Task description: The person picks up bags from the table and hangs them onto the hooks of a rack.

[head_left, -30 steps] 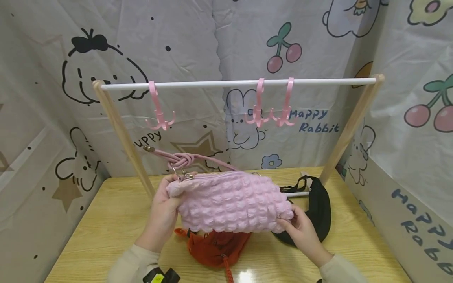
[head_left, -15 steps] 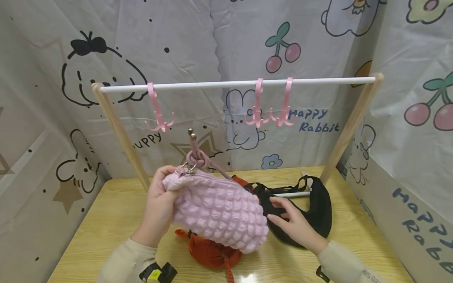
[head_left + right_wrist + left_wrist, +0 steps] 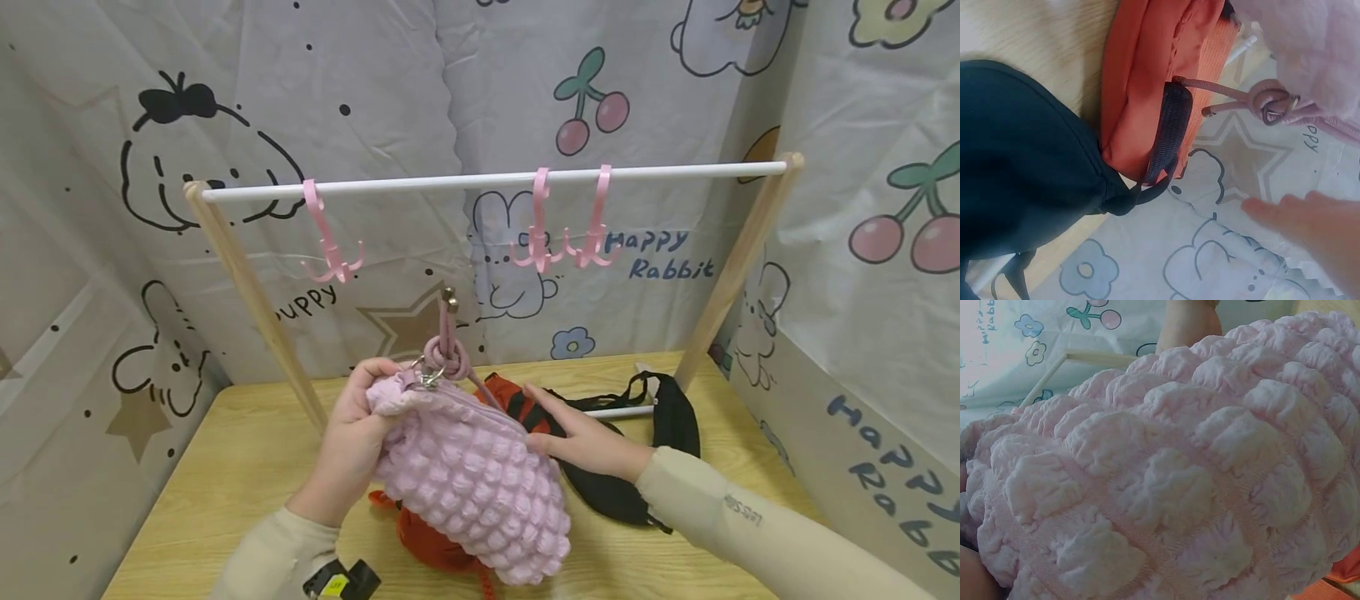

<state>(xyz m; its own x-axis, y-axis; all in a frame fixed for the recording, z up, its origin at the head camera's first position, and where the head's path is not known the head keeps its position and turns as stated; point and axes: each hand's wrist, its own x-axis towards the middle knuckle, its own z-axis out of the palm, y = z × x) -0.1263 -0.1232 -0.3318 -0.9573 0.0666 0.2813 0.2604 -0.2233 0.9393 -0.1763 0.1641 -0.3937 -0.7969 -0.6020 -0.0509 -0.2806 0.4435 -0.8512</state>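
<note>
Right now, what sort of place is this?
Probably a staged tabletop booth, though the wider room is out of view: cartoon-printed fabric behind and on both sides, a wood-grain table, and a small rack with pink hooks.

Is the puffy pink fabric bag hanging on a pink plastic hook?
No, the left hand grips the puffy pink fabric bag below the pink plastic hooks.

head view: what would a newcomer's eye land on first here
The puffy pink bag stands out first, tilted at the centre, its upper end gripped by the left hand. Behind it, three pink hooks hang from the white bar, one at left, two close together right of centre. An orange bag lies partly hidden behind the pink bag.
</note>
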